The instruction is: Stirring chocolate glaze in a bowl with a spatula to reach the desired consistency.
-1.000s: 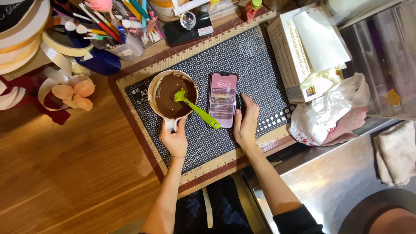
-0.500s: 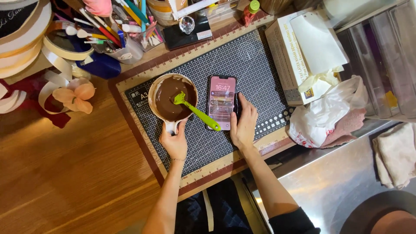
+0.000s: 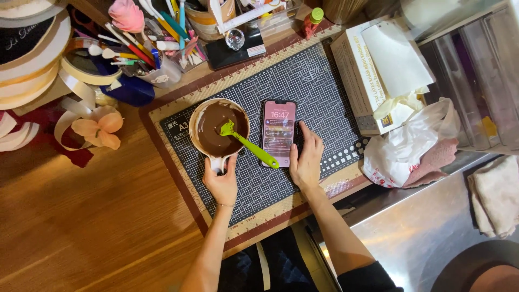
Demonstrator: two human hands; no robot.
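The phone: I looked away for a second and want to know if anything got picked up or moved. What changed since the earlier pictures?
Almost nothing. The right hand stays at the phone, which lies lit on the cutting mat in the same spot. The left hand keeps hold of the handle of the pot of chocolate, and the green spatula still rests in it. Nothing was lifted or let go.

Both hands (image 3: 220,181) (image 3: 306,161) forward, fingers curled
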